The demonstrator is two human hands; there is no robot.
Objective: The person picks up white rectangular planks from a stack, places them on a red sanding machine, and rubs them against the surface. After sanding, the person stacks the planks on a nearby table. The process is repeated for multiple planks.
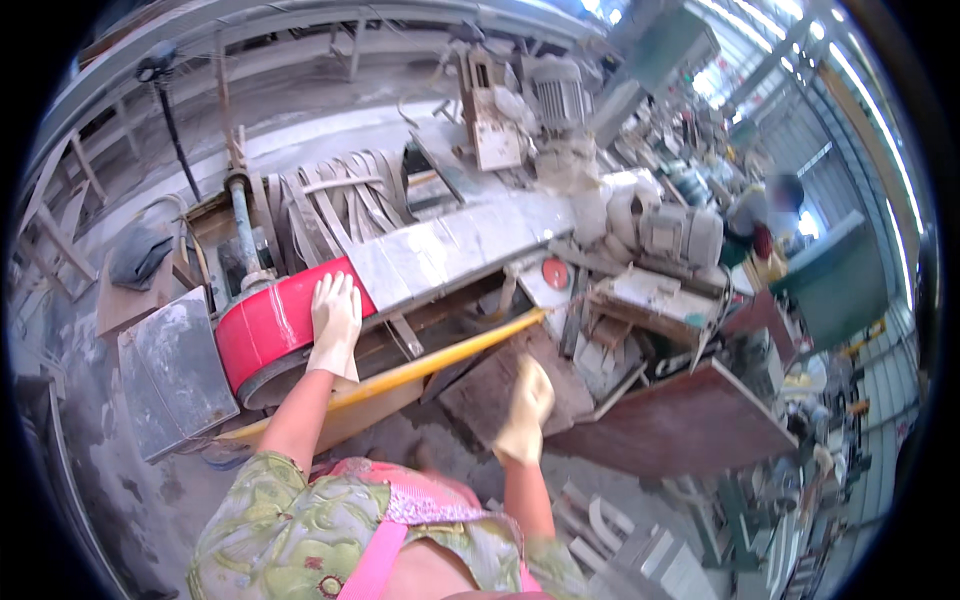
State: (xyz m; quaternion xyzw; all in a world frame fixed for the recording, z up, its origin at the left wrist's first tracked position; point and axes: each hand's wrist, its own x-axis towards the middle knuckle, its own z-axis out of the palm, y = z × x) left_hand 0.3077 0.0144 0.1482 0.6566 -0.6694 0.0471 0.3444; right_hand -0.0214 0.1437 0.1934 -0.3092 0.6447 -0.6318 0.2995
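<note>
In the head view, the red belt [265, 327] curves around at nine o'clock; the gloved left hand [337, 318] lies on it near its right end, fingers straight and slightly parted; the gloved right hand [526, 405], at five o'clock, is apart from the belt, fingers curled in, though whether they pinch anything I cannot tell; were the belt to turn, its surface could drag the left fingers along; a slip off its near edge could knock that wrist against the yellow rail [405, 376] at half past seven.
</note>
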